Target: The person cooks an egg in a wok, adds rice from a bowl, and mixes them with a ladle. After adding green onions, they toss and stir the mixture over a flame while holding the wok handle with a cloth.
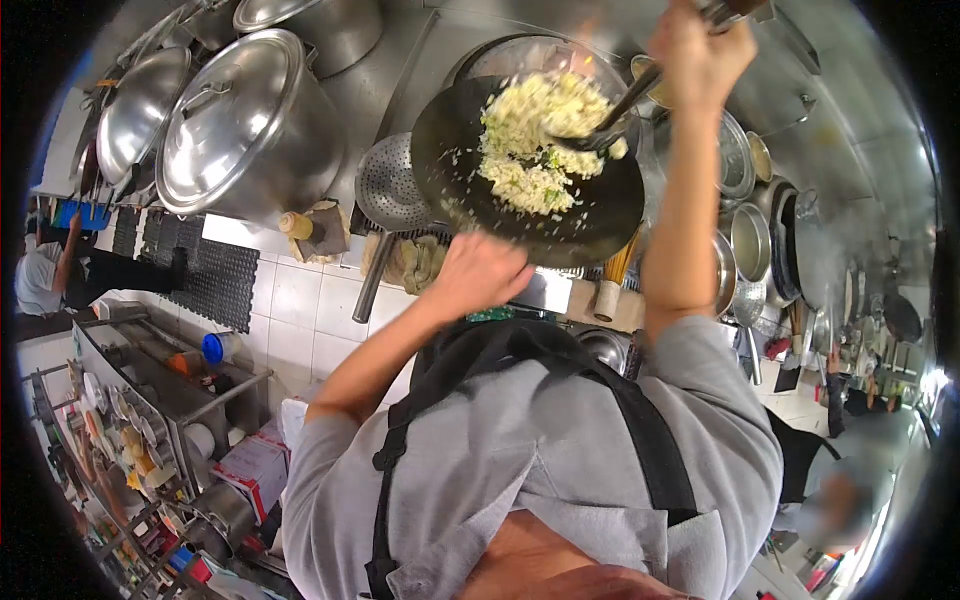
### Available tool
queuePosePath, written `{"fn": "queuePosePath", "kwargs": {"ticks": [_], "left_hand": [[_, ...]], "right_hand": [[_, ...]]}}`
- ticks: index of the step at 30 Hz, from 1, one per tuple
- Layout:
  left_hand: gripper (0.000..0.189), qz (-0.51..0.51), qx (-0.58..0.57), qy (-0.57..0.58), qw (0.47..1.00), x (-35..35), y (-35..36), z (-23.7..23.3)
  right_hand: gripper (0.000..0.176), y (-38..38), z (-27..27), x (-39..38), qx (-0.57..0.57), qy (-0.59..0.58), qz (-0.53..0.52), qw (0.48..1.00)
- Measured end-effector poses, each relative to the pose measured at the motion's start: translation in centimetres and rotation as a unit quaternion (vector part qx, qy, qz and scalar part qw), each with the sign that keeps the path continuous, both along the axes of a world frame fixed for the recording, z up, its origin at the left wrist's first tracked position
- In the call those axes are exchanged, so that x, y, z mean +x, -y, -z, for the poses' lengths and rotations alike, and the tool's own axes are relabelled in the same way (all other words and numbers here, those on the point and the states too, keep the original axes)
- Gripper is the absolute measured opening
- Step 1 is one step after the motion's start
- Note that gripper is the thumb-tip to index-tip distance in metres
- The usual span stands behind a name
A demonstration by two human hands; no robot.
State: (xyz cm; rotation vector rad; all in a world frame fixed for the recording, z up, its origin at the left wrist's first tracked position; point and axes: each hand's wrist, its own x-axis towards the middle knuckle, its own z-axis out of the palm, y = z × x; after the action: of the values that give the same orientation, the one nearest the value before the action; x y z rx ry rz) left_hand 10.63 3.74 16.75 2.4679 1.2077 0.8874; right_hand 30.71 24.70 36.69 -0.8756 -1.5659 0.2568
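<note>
Rice (530, 195) should turn evenly if scooped low; right grip (703, 52) clenches ladle (636, 95); left grip (480, 272), at wok (445, 150), hold unclear.

place: commercial kitchen | signs: wok (601, 208), large lidded pot (240, 125), perforated skimmer (393, 182), tiled floor (297, 292)

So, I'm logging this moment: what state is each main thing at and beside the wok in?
Wok: holding rice, near edge gripped
Rice: loose, mixed with green bits
Ladle: held, bowl end at the rice
Left hand: closed on the wok's near edge
Right hand: closed around the ladle's handle
Skimmer: unheld
Large pot: lid on
</note>
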Motion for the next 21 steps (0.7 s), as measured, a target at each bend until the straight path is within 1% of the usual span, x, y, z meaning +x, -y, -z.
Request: {"fn": "queuePosePath", "kwargs": {"ticks": [1,2,3,4,5,6,7,8,9,10,11,12,13,14,16,18,19,20,21], "left_hand": [[0.035,0.005,0.006,0.006,1.0,0.8,-2.4,-0.5],[0.032,0.012,-0.005,0.009,1.0,1.5,-4.7,1.2],[0.032,-0.003,-0.001,-0.004,1.0,1.9,-5.9,3.9],[0.031,-0.017,-0.002,-0.015,1.0,2.4,-6.0,6.6],[0.03,-0.014,-0.032,-0.039,0.999,2.3,-4.5,8.4],[0.029,-0.014,-0.05,-0.064,0.997,1.2,-3.4,9.7],[0.028,-0.015,-0.071,-0.088,0.993,0.1,-1.9,10.2],[0.03,-0.018,-0.127,-0.102,0.987,-0.8,0.2,9.1],[0.029,-0.018,-0.127,-0.093,0.987,-1.2,1.9,7.5],[0.029,-0.022,-0.13,-0.084,0.988,-1.5,2.9,5.8],[0.034,-0.017,-0.077,-0.058,0.995,-1.2,2.4,3.6],[0.038,-0.01,-0.025,-0.032,0.999,-0.3,1.5,1.4],[0.038,-0.006,-0.011,-0.012,1.0,0.5,-0.6,-0.3],[0.033,0.006,-0.008,0.006,1.0,1.6,-3.1,-0.3],[0.028,-0.038,-0.038,-0.012,0.999,3.6,-6.8,2.6],[0.024,-0.038,-0.068,-0.074,0.994,4.0,-5.5,7.1],[0.023,-0.042,-0.076,-0.104,0.991,3.9,-5.2,9.1],[0.031,-0.05,-0.09,-0.054,0.993,3.4,-3.8,10.7],[0.031,-0.046,-0.003,0.009,0.999,3.1,-2.8,12.0]], "right_hand": [[0.036,0.0,2.6,-2.4,0.015,-0.051,-0.007,0.999],[0.035,-1.3,6.4,-4.8,0.081,-0.007,0.022,0.996],[0.034,-2.5,10.1,-7.3,0.149,0.033,0.055,0.987],[0.035,-3.5,10.9,-7.1,0.11,0.116,0.072,0.985],[0.036,-4.6,11.7,-7.0,0.077,0.2,0.086,0.973],[0.039,-5.3,8.3,-5.6,-0.092,0.22,0.047,0.97],[0.042,-6.0,6.2,-3.9,-0.261,0.235,0.004,0.936],[0.049,-7.7,6.1,-1.4,-0.207,0.172,0.002,0.963],[0.024,-1.6,-0.4,-3.5,-0.239,0.02,-0.048,0.97],[0.028,-3.4,-0.1,-1.1,-0.233,-0.014,-0.065,0.97],[0.031,-1.6,-0.5,-1.7,-0.138,-0.097,-0.074,0.983],[0.036,0.0,0.5,-2.2,-0.119,-0.083,-0.049,0.988],[0.041,1.4,1.9,-2.9,-0.091,-0.07,-0.025,0.993],[0.045,1.9,3.2,-3.7,-0.054,-0.059,0.003,0.997],[0.035,-0.3,10.0,-6.7,-0.099,0.075,0.08,0.989],[0.037,-3.8,13.2,-7.1,-0.047,0.046,0.026,0.997],[0.028,-5.7,12.6,-5.7,-0.073,0.044,0.014,0.996],[0.021,-7.2,11.8,-3.6,-0.099,0.042,0.0,0.994],[0.017,-8.2,9.7,-1.5,-0.15,0.05,-0.027,0.987]]}}
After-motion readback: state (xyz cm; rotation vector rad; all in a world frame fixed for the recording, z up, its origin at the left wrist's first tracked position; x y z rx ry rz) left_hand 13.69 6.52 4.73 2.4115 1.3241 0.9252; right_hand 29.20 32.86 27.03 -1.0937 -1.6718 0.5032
